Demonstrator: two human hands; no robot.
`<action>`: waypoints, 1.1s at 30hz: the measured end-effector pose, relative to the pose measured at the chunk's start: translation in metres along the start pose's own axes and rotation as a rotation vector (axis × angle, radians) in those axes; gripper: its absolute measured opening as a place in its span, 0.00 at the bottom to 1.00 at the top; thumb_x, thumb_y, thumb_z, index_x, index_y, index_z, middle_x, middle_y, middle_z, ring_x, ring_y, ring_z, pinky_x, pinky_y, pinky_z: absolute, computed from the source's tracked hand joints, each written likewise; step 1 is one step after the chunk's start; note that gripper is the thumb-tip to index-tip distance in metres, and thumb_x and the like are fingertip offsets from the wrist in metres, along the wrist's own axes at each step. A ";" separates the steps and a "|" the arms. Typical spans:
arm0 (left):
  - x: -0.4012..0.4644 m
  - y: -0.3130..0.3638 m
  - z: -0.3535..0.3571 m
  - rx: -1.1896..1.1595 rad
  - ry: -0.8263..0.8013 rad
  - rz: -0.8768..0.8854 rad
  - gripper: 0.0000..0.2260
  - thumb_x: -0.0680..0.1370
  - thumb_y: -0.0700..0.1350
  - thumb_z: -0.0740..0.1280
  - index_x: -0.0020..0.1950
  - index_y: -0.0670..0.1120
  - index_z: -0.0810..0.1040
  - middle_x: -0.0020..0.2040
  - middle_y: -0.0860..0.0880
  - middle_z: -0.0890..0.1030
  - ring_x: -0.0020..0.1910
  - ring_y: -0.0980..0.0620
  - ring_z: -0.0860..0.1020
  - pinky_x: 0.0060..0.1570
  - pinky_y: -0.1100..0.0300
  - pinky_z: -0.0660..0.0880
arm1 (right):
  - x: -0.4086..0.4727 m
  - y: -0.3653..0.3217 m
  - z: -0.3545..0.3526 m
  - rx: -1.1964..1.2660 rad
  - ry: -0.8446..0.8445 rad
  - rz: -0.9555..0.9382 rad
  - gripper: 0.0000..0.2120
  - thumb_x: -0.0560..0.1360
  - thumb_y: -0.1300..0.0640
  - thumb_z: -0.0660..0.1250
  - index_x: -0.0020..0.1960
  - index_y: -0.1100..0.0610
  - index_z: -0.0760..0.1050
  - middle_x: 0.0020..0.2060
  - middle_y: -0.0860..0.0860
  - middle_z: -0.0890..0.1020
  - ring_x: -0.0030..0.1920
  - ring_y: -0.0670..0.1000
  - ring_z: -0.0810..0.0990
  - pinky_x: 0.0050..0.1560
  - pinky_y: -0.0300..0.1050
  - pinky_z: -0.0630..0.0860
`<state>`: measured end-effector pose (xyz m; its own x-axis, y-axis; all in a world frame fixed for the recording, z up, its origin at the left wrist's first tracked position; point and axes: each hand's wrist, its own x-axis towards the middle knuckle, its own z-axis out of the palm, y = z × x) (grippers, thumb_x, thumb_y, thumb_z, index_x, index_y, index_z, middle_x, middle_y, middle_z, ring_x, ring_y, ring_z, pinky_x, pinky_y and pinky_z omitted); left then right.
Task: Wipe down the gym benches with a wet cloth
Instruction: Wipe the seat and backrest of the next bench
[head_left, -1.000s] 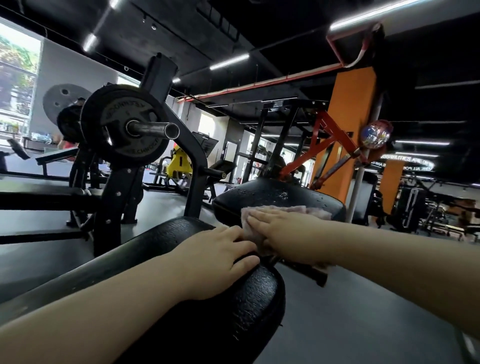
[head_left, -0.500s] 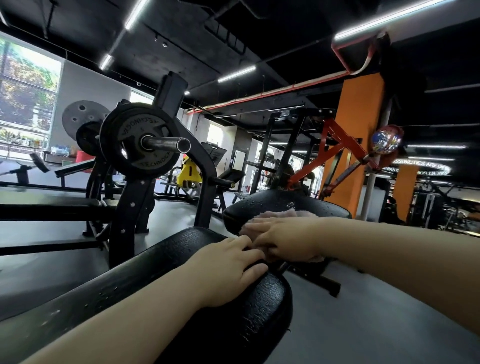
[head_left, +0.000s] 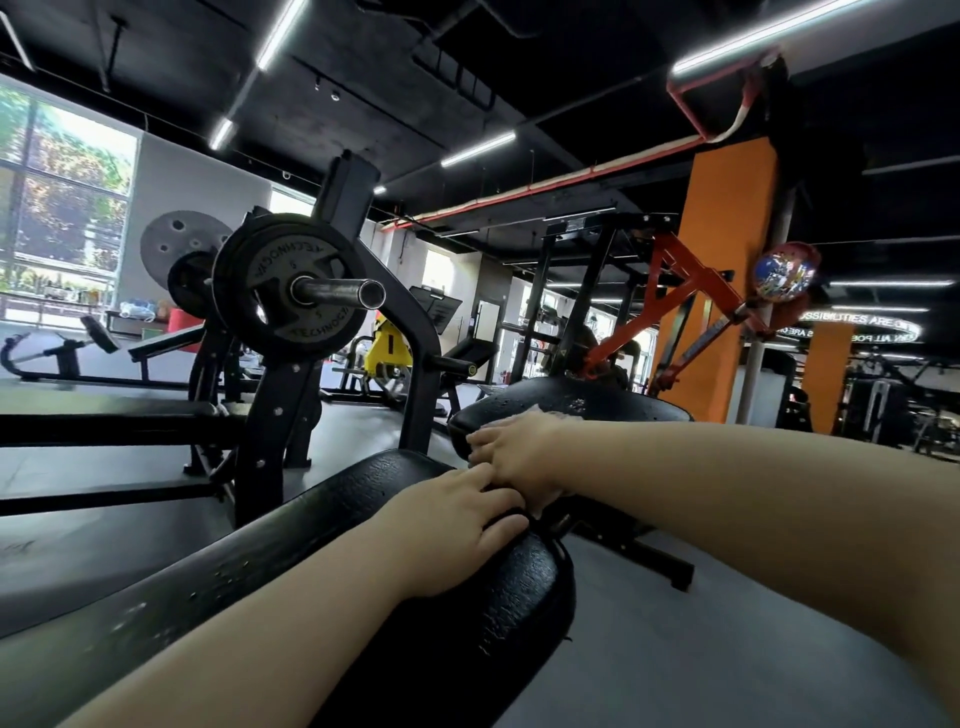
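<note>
At the centre of the view, the right hand (head_left: 519, 460) lies flat, fingers straight, pressing a pale wet cloth (head_left: 553, 414) onto the near edge of the rounded black padded seat (head_left: 597, 402); only a strip of cloth shows past the knuckles at about one o'clock from the hand, so this grip is spread and pressing, not clenched; droplets shine on the pad beyond it, which suggests that part is already wetted. The left hand (head_left: 457, 525), at seven o'clock from the right and touching it, rests open-palmed on the end of the long black textured bench pad (head_left: 322, 525), thumb draped over the rim, holding nothing; probably a brace while the person leans forward to reach the seat. At ten o'clock stands a black rack upright (head_left: 415, 343) carrying a steel barbell sleeve (head_left: 340, 292) and a dark round weight plate (head_left: 288, 291), close enough to limit a wide leftward sweep; an orange-red angled frame (head_left: 680, 280) and an orange pillar (head_left: 727, 260) rise at one o'clock behind the seat; the grey floor (head_left: 649, 649) lies below.
</note>
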<state>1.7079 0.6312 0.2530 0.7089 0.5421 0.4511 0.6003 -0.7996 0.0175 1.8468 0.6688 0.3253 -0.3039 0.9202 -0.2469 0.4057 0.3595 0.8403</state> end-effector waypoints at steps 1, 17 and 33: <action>-0.001 -0.001 0.001 -0.011 0.000 -0.003 0.18 0.82 0.57 0.49 0.67 0.56 0.69 0.63 0.53 0.68 0.62 0.54 0.68 0.64 0.58 0.65 | 0.002 0.000 -0.001 0.006 -0.005 -0.006 0.37 0.72 0.41 0.67 0.76 0.49 0.58 0.76 0.46 0.55 0.76 0.50 0.44 0.68 0.67 0.61; -0.003 0.000 0.001 -0.049 0.020 -0.004 0.20 0.80 0.62 0.48 0.68 0.58 0.68 0.64 0.57 0.67 0.63 0.58 0.68 0.64 0.58 0.66 | -0.122 0.001 0.100 -0.211 0.696 -0.065 0.20 0.76 0.55 0.56 0.66 0.48 0.72 0.71 0.48 0.68 0.72 0.54 0.62 0.71 0.60 0.61; 0.014 0.017 -0.008 -0.204 0.132 -0.002 0.33 0.69 0.68 0.46 0.73 0.59 0.58 0.69 0.68 0.58 0.68 0.72 0.56 0.69 0.72 0.54 | -0.066 -0.065 0.089 0.961 1.423 0.879 0.19 0.77 0.47 0.55 0.59 0.53 0.79 0.67 0.49 0.73 0.73 0.48 0.58 0.74 0.44 0.43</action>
<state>1.7255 0.6230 0.2672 0.6449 0.5160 0.5638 0.5050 -0.8414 0.1923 1.9173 0.5984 0.2440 0.0481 0.2577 0.9650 0.9283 0.3451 -0.1384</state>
